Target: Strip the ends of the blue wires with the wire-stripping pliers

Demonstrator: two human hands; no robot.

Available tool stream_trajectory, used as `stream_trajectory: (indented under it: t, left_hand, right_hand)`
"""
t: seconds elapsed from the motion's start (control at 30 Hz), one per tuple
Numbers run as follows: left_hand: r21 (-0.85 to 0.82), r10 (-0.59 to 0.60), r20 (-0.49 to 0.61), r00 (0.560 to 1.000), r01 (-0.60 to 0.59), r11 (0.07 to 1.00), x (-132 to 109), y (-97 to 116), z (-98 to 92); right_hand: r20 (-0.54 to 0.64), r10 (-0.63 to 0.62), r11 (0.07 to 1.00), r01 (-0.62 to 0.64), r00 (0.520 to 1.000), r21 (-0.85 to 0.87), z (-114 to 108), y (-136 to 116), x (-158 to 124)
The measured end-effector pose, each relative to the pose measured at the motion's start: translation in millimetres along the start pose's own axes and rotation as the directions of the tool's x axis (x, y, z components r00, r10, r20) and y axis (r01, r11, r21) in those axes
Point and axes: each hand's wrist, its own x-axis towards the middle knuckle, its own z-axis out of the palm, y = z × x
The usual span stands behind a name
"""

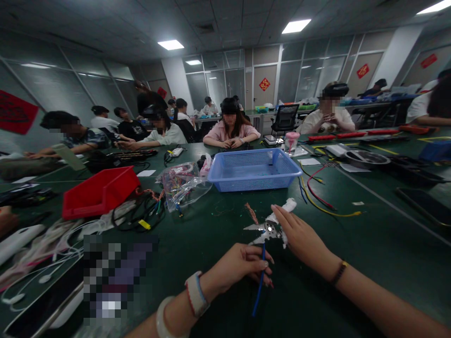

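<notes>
My left hand pinches a short blue wire that runs up toward the jaws of a wire stripper. My right hand is wrapped round the stripper's white handles, with the metal jaws pointing left. The wire's upper end meets the jaws. A small bit of stripped copper strand lies on the green table just beyond the tool.
A blue plastic basket stands ahead, with a clear bag of coloured wires and a red bin to its left. Loose red, yellow and blue wires lie to the right. Several seated people work round the table.
</notes>
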Motion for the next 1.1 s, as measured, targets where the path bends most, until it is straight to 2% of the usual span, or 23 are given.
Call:
stream_trajectory:
  t: [0.33,0.6,1.1]
  left_hand:
    - [-0.043,-0.012,-0.011,1.0,0.012,0.999,1,-3,0.2]
    - [-0.031,-0.026,0.024,0.999,0.026,0.999,-2,1,3.1]
    - [-0.017,-0.018,0.032,0.999,0.018,1.0,-2,0,0.3]
  right_hand:
    - [-0.008,-0.025,0.989,0.023,1.0,-0.148,-5,-5,2]
    - [-0.002,-0.01,0.988,0.01,1.0,-0.154,-16,-1,5]
    - [-0.026,-0.02,0.988,0.016,0.999,-0.154,-16,4,6]
